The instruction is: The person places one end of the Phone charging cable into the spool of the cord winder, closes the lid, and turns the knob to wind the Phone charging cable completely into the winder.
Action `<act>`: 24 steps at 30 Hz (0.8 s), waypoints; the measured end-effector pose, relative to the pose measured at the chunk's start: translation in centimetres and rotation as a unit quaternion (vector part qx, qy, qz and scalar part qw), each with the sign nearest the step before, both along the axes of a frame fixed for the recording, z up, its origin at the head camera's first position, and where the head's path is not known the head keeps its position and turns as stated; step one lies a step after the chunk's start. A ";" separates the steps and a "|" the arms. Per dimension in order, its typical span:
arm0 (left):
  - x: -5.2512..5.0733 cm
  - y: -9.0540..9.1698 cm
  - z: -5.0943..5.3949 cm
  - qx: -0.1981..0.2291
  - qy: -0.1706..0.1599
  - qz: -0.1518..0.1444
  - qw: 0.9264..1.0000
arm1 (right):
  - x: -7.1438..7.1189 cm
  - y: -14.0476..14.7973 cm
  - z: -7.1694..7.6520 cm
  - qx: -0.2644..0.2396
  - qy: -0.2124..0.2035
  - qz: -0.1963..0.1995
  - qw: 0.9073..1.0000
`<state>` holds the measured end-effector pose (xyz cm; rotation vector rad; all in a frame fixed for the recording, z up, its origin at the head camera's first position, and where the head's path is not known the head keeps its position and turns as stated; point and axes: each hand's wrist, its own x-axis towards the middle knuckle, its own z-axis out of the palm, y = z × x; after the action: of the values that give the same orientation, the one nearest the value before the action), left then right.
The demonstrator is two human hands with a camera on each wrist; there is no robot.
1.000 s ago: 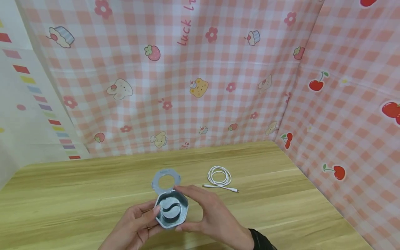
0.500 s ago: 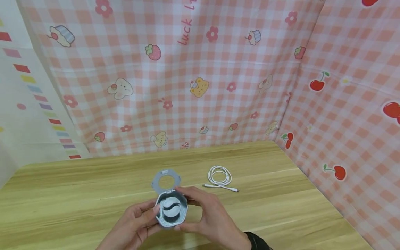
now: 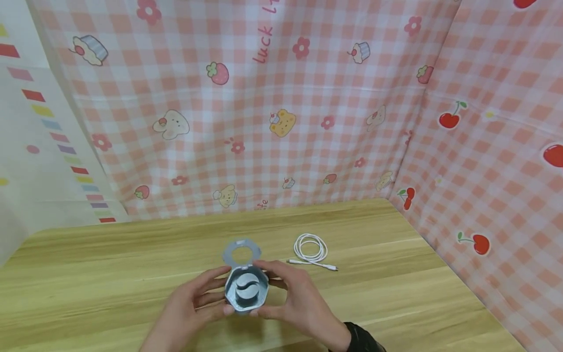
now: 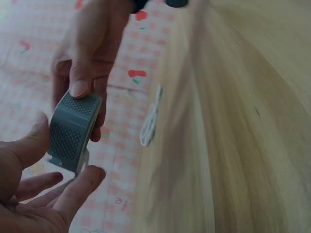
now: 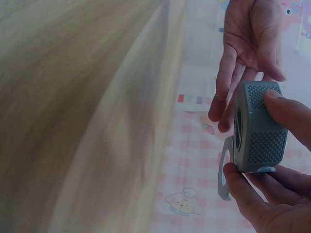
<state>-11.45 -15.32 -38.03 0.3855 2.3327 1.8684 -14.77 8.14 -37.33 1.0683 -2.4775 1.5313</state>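
A grey hexagonal cable winder (image 3: 248,288) is held above the table, its face toward me, showing a round core with an S-shaped slot. Its ring-shaped lid (image 3: 228,255) is swung open at the far edge. My right hand (image 3: 303,298) grips the winder's right side, thumb at the near edge and index finger by the hinge. In the right wrist view, the right thumb presses its textured side (image 5: 266,145). My left hand (image 3: 189,303) spreads thumb and fingers around the left side; in the right wrist view its fingers (image 5: 226,77) look loose and apart from the winder.
A coiled white cable (image 3: 310,248) with a plug at each end lies on the wooden table (image 3: 110,274), beyond and right of the hands. Pink checked cloth (image 3: 246,98) hangs along the back and right side; white cloth (image 3: 35,156) hangs at left.
My left hand has loosened from its pinch on the winder's left wall and spread its fingers. The winder has shifted slightly right and up in the right hand's grip.
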 end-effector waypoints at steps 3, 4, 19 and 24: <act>0.1 0.4 -0.2 -0.027 0.029 0.004 0.999 | -0.1 -0.2 -0.4 0.007 -0.007 0.002 1.000; 0.2 0.5 -0.2 -0.037 0.035 0.009 0.999 | -0.2 -0.2 -0.6 0.011 -0.008 0.003 1.000; -0.4 0.7 -1.8 -0.188 0.082 0.029 0.978 | -0.3 -1.2 -2.2 0.114 0.000 -0.017 0.993; -0.6 0.7 -2.4 -0.207 0.066 0.006 0.976 | -0.4 -1.4 -2.1 0.180 -0.003 -0.013 0.984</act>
<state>-12.07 -14.64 -40.39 0.4553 2.7286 1.3392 -15.18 6.73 -39.47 1.0629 -2.8307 1.1017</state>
